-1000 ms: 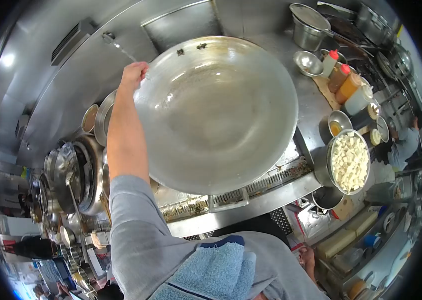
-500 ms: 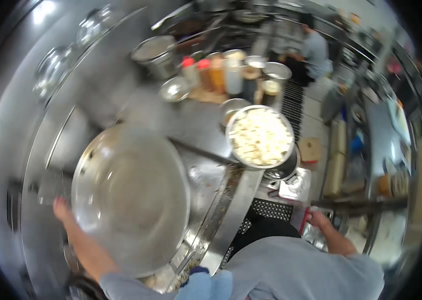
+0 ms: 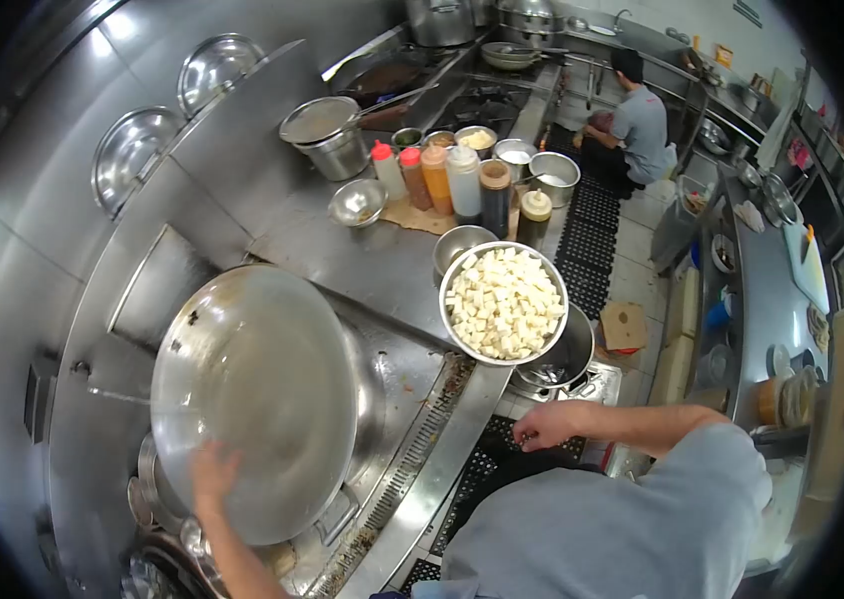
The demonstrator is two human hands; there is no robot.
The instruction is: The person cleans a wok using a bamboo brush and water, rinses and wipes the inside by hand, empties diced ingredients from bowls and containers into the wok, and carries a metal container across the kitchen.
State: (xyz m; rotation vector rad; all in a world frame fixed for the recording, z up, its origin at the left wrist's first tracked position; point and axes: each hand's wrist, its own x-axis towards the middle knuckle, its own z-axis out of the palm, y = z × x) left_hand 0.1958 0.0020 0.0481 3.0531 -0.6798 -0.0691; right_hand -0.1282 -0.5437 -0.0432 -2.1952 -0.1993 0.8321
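A stream of water [image 3: 122,396] runs from a wall spout towards the large metal wok [image 3: 287,399] at the left. Over the wok's near left part is my left hand [image 3: 212,477], slightly blurred, fingers apart and holding nothing. My right hand [image 3: 548,425] hangs in front of my body with curled fingers; whether anything is in them is hidden. Just beyond it stands a deep metal pot [image 3: 570,349]. The metal bowl of white cubes [image 3: 505,304] sits at the counter's edge, above and left of that pot.
Squeeze bottles [image 3: 464,185] stand behind the cubes, beside small metal containers [image 3: 554,178]. A lidded pot [image 3: 332,140] is further back. Another person [image 3: 639,130] crouches at the far end of the aisle. A side counter [image 3: 777,290] runs along the right.
The view has swung right. My left hand has moved from beside the wok's rim to over its inside. My right hand has come forward from low on the right to in front of my body.
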